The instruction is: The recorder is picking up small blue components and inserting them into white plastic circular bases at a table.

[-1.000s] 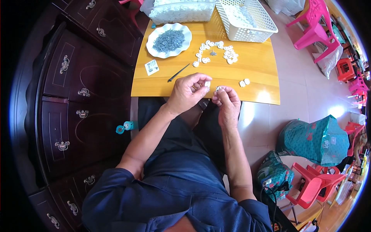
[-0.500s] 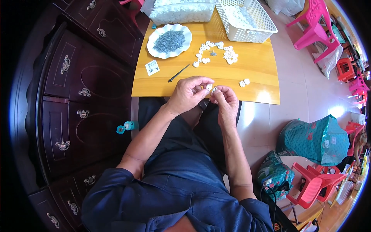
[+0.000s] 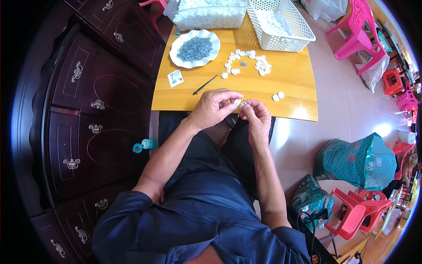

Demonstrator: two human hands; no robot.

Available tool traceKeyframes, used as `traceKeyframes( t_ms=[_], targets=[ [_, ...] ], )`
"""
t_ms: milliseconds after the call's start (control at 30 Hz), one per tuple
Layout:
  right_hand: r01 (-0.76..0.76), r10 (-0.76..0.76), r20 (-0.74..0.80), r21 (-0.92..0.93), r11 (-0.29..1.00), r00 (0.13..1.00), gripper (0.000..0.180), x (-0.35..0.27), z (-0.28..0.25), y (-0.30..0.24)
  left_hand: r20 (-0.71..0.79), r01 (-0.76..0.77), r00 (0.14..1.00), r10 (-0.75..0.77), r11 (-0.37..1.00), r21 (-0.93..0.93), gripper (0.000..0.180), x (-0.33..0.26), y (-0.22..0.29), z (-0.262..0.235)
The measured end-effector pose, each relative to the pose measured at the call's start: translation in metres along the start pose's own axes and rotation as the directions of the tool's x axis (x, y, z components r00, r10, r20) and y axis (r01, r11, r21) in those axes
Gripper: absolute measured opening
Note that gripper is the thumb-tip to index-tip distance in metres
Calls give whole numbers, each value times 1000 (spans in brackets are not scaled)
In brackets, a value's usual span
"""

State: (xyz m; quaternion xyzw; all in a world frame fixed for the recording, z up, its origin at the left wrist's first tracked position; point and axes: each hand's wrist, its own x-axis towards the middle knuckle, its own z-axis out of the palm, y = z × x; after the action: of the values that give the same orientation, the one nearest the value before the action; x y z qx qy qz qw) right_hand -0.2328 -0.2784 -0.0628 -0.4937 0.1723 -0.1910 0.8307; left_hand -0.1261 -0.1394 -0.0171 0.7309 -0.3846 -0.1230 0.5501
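Note:
Over the table's near edge, my left hand (image 3: 214, 108) pinches a small white plastic piece (image 3: 237, 101) between thumb and fingers. My right hand (image 3: 256, 118) is closed on another small whitish piece (image 3: 243, 104), held right beside the first; fingertips partly hide both. Beyond them, similar small white pieces with holes (image 3: 262, 65) lie in a loose arc around a little heap of grey metal pins or screws (image 3: 243, 63). Two more white pieces (image 3: 278, 96) sit to the right. A black slim pointed tool (image 3: 205, 85) lies left of my hands.
A scalloped white plate (image 3: 174, 56) holds many grey metal pins or screws. Behind stand a clear bin (image 3: 211, 23) and a perforated basket (image 3: 285, 43) of white pieces. A printed white card (image 3: 175, 78) lies at left. Dark cabinets (image 3: 118, 97) flank the table (image 3: 184, 100); teal bags (image 3: 347, 158) stand at right.
Both hands stay almost in place, fingers still pinching the small pieces together. The whole view has shifted slightly, so the table appears a little lower.

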Motion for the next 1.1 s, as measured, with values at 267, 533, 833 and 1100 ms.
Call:
traceKeyframes(
  t_ms=[267, 533, 833, 1100],
  targets=[
    [-6, 5, -13, -10, 1000, 1000, 11, 0, 0, 3, -14, 0, 1000, -1, 1000, -22, 20, -2, 1, 1],
    [-20, 21, 19, -29, 999, 1000, 13, 0, 0, 0, 35, 7, 999, -6, 1000, -22, 21, -1, -2, 2],
    [-147, 146, 79, 1, 989, 986, 15, 1, -4, -2, 159, 34, 987, -34, 999, 0, 27, 7, -2, -8],
    [-177, 172, 57, 103, 979, 984, 18, 3, -4, 3, 95, -105, 992, 79, 947, 304, 40, 6, 17, 11]
  ],
)
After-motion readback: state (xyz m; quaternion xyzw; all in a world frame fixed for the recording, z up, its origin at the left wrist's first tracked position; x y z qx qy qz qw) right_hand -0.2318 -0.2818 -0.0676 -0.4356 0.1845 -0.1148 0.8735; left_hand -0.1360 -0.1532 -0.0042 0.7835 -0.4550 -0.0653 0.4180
